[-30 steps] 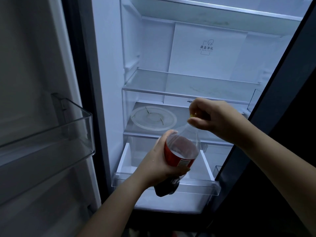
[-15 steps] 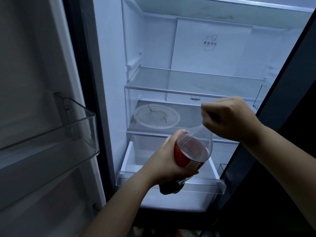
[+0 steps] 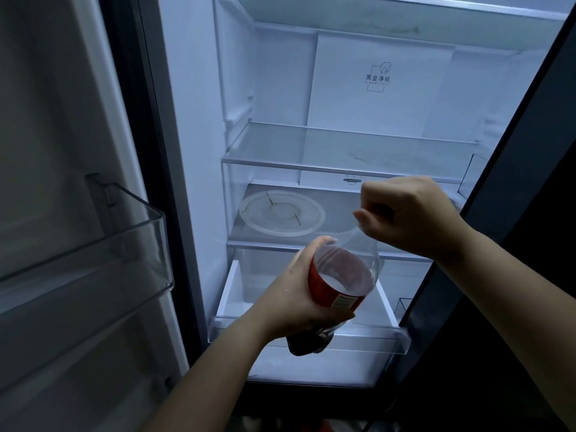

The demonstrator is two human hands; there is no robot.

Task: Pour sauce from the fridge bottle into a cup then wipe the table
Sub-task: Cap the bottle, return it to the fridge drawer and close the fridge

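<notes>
Gripped the bottle round its red label with the left hand, fingers wrapped underneath and thumb up along the near side, forearm reaching up from below. Held it clear of every shelf, out in front of the open fridge, tilted so the neck leaned up and right and the dark sauce pooled at the low end; judged that a sensible way to keep liquid off the mouth while the top was worked. Had the right hand fisted over the neck, wrist bent down, fingers and thumb curled tight on the bottle's top; could not see the cap itself under them, so could not say whether it was on or loose. Took one hand as the brace and the other as the twister. Beyond the hands, saw a round clear lid lying on a lower shelf, a clear drawer beneath the bottle, and a door bin off to the left. Found neither cup nor table in view; judged pouring not yet begun.
</notes>
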